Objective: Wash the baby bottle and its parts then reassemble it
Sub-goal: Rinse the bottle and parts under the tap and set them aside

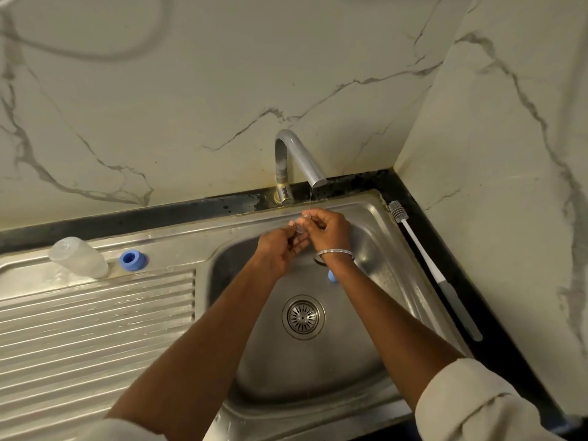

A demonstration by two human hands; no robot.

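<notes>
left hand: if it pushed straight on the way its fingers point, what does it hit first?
The right hand: the left hand points up and right, and both pinch the small clear part between them. Past that, probably the sink's back wall; depth unclear.

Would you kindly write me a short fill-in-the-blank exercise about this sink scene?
1. The clear bottle rests on the ____ beside the blue ring.
2. The left hand and right hand hold a small clear part under the running ____.
3. The bottle brush lies to the basin's ____.
Missing words: drainboard, faucet, right.
</notes>
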